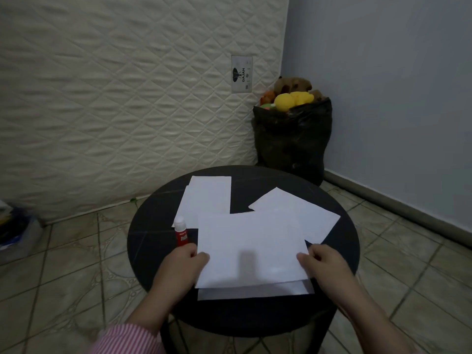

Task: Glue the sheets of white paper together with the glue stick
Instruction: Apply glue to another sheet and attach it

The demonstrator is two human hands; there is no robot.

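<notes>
Under top sheet (251, 247): lower sheet (255, 292) mostly hidden.

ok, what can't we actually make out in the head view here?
- Glue on the lower sheet: hidden by the top sheet lying over it; only a near strip shows.
- Glue stick label: blurred and too small to read; its base sits behind the left hand.
- Right hand fingertips: tucked at the sheet's edge, grip unclear.
- Far left sheets: their number is unclear where they overlap.
</notes>
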